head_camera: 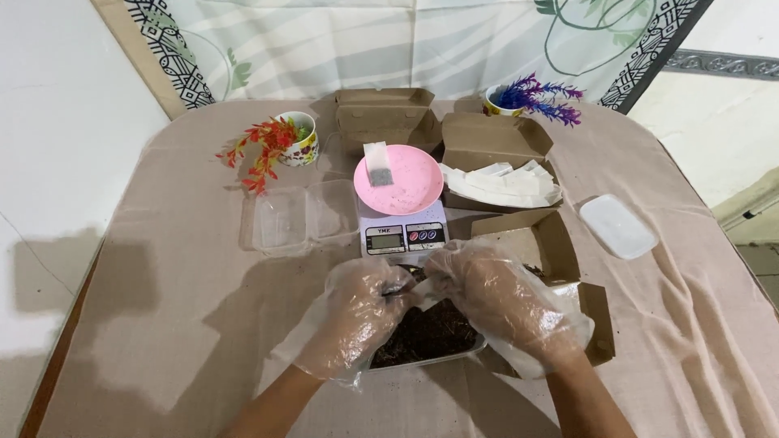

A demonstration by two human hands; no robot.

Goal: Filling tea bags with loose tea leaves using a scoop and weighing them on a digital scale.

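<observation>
Both hands gloved in loose clear plastic, working together over a tray of dark loose material (426, 332) near the front of the bench (162, 324). Left hand (357, 312) and right hand (495, 296) meet fingertip to fingertip, pinched on something small and pale between them; can't tell what it is, gloves blur it. The tray sits just in front of a small digital scale (403, 231) carrying a pink plate (402, 180), with one small filled sachet (379, 169) on the plate. My read: keep the pinch low over the tray so spill drops back in, and keep the glove slack out of the grip. Right of the hands: open brown carton (540, 243), touching the tray area. Behind it, another carton holding a stack of white empty sachets (503, 182). Left of the scale: clear plastic clamshell (296, 215). Far right: white lid (618, 225). Back edge: two cups with artificial plants, red-orange (272, 146) and purple (540, 96).
</observation>
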